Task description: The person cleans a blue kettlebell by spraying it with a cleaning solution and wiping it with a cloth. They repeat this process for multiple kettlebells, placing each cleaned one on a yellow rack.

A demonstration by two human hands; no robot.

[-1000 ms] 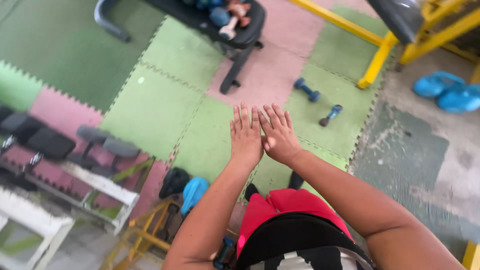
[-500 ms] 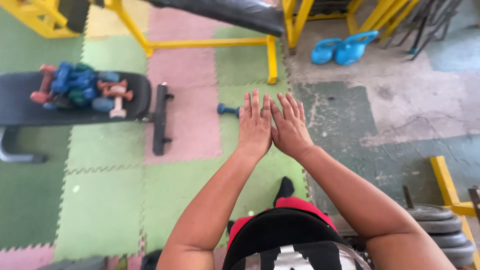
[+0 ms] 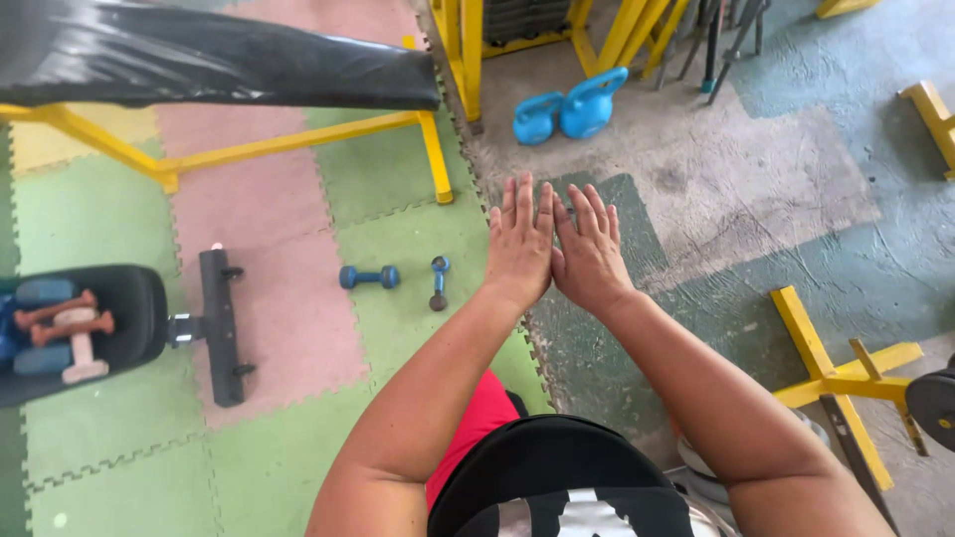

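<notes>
As our arms stretched forward over the gym floor, our left hand [image 3: 519,242] and right hand [image 3: 592,249] lay flat and palm-down, side by side and touching along the inner edges, fingers straight and pressed together, gripping nothing. Nearest to them were two small blue dumbbells on the green foam mat [image 3: 388,179]. One dumbbell [image 3: 438,282] lay just left of our left hand, its long axis running away from us, roughly in line with our fingers. Beyond it, farther left, the second dumbbell [image 3: 369,276] lay crosswise. Our left hand was the nearer of the two to both. Ahead of our fingertips, on the bare concrete, stood two blue kettlebells [image 3: 570,107]. Left of the dumbbells, a black bench [image 3: 139,318] carried more small weights, and a yellow-framed bench [image 3: 435,149] stood beyond.
</notes>
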